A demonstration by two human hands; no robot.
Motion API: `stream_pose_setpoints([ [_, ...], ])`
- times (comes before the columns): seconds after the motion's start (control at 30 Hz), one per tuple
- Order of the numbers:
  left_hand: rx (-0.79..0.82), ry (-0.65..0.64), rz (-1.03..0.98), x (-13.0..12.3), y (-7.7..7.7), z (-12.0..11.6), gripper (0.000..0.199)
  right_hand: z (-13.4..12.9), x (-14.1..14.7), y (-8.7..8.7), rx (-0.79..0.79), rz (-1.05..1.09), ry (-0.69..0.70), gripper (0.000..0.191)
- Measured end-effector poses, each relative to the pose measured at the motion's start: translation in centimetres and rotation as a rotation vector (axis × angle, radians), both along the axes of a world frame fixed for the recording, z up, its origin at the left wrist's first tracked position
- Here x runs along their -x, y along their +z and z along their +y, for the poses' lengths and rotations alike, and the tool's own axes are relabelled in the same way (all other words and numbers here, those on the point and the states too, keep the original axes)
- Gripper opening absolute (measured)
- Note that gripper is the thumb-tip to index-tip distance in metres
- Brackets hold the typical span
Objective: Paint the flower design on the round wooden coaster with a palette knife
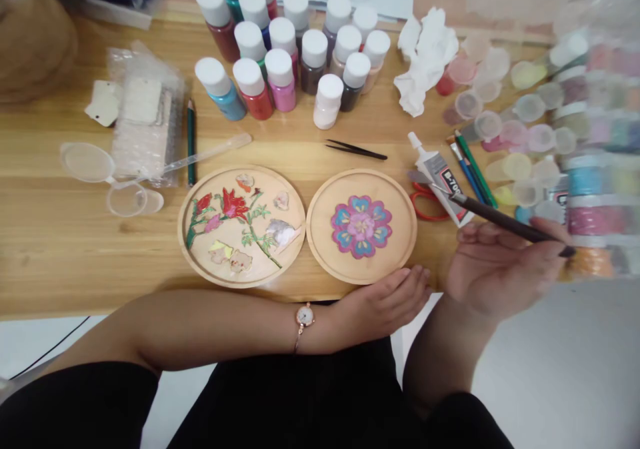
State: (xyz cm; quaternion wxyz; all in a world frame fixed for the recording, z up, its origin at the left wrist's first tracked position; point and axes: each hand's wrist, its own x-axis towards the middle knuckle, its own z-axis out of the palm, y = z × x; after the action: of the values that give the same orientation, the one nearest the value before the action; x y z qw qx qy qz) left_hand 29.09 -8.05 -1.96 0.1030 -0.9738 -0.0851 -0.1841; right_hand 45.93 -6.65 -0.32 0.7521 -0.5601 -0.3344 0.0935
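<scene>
Beside the lower right rim of a round wooden tray [320, 262], my left hand [385, 302] lies at the table edge with its fingers stretched out and nothing in them. A flower [361, 227] in pink, blue and purple fills the middle of that tray. My right hand [500, 269] is raised to the right of it, closed around a slim dark-handled tool [505, 222]. The tool's thin pale tip points left, over the glue tube [443, 179] and the red-handled scissors [430, 207]; whether it is a brush or a knife I cannot tell.
Left of the flower tray stands another wooden tray [200, 269] with painted flowers and small figures. Black tweezers [356, 149] lie behind. Several white-capped paint bottles [257, 95], crumpled tissue [425, 55], small plastic cups [487, 125], jars [593, 219] and a dropper [210, 150] surround them.
</scene>
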Motion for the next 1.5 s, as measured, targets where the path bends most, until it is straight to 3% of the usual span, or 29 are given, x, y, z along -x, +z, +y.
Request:
stream_pose_setpoints([
  [0.17, -0.001, -0.009, 0.032, 0.0, 0.0, -0.1, 0.045, -1.1, 0.0, 1.2, 0.119, -0.119, 0.03, 0.012],
  [0.37, 0.005, -0.002, -0.011, -0.1, -0.2, -0.1, 0.045, -2.5, -1.7, 2.5, 0.401, 0.234, 0.407, 0.014],
  [0.6, -0.017, 0.01, -0.03, -0.1, -0.3, -0.2, 0.045, -3.3, -0.9, 2.7, 0.449, 0.222, 0.685, 0.029],
  [0.67, -0.025, 0.012, -0.032, -0.1, -0.3, -0.2, 0.045, -3.3, -0.4, 2.8, 0.439, 0.156, 0.678, 0.028],
  [0.87, -0.014, 0.028, -0.044, -0.1, -0.2, -0.1, 0.045, -1.0, 1.6, 2.6, 0.308, -0.104, 0.416, 0.032],
  [1.13, 0.043, -0.017, -0.005, -0.2, -0.4, -0.2, 0.047, 2.9, 2.7, 1.4, 0.446, -0.52, 0.488, 0.039],
  [1.27, 0.056, 0.007, -0.063, -0.3, -0.5, -0.3, 0.046, 3.4, 2.5, 0.9, 0.452, -0.547, 0.534, 0.041],
  [1.5, 0.038, 0.021, -0.042, -0.1, -0.1, -0.1, 0.048, 3.2, 2.3, 0.9, 0.444, -0.543, 0.467, 0.037],
])
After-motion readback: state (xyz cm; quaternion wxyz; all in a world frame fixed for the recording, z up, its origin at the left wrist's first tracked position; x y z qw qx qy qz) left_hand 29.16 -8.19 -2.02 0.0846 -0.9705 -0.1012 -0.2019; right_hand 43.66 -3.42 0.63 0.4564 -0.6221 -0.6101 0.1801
